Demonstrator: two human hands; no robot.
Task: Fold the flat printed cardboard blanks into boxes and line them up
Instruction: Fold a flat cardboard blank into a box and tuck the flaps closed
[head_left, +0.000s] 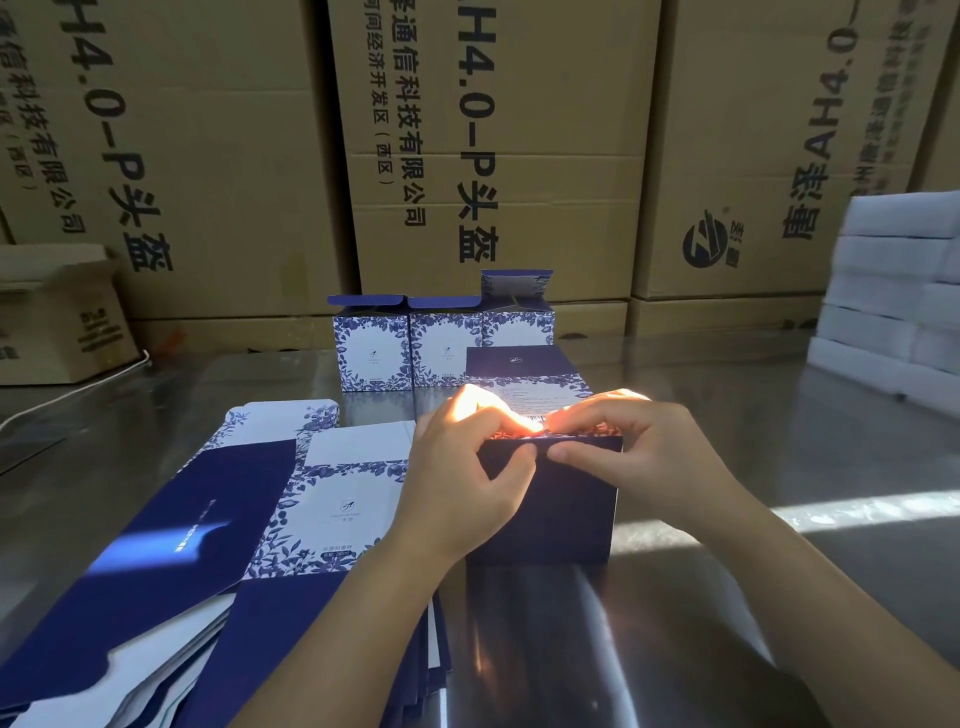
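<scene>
Half-folded box (556, 509), frame centre.
Left hand (462, 467) and right hand (639, 447) pinch its top flap, fingers curled; flat blanks (234, 519) lower left, three boxes (444, 353) standing behind.

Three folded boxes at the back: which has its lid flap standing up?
The rightmost box: its flap stands upright, floral print showing. The left box and middle box have navy flaps lying low.

We see the half-made box (556, 499) in deep navy, blue floral print on white along its top. The flat blanks (234, 519) pair plain navy panels with white ones framed in blue leaves and blossoms; so do the three finished boxes (371, 348). The cartons (519, 156) are brown with black lettering, the stacked blocks (883, 291) white, the table (779, 597) grey.
</scene>
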